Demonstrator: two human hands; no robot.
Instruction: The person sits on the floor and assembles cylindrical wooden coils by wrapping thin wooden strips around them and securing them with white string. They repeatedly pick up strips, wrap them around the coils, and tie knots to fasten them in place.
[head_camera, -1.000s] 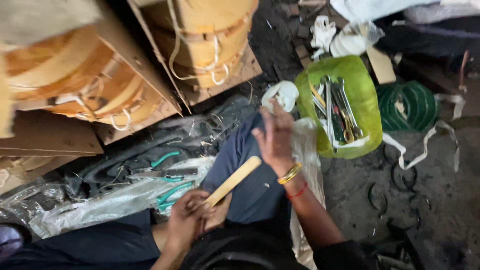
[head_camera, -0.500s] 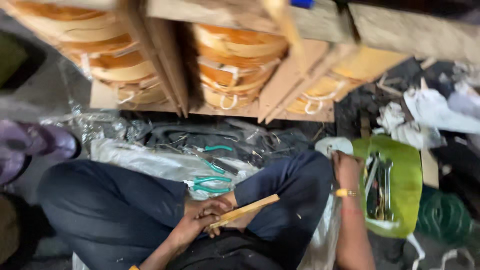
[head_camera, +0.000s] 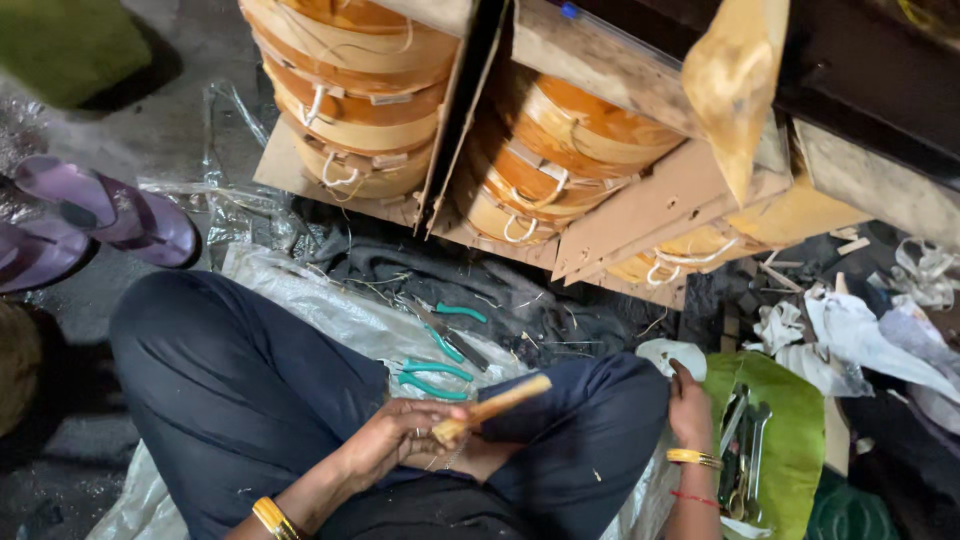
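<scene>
left hand (head_camera: 400, 440) clamped on short wooden stick (head_camera: 492, 406), held over lap. right hand (head_camera: 690, 408) resting at edge of green tray (head_camera: 790, 420) of metal tools (head_camera: 742, 445), grip hidden, cannot tell. teal-handled pliers (head_camera: 432, 378) lying untouched on plastic sheet (head_camera: 310, 300) ahead. stacked wooden hoops (head_camera: 350, 90) beyond. stick seemingly unworked, most left.

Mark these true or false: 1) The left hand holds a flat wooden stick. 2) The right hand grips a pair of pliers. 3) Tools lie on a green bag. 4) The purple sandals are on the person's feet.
1) True: the left hand holds the wooden stick.
2) False: the right hand rests at the edge of the green bag; the teal-handled pliers lie on the plastic sheet.
3) True: metal tools lie on it.
4) False: the purple sandals lie on the floor, off the feet.
</scene>
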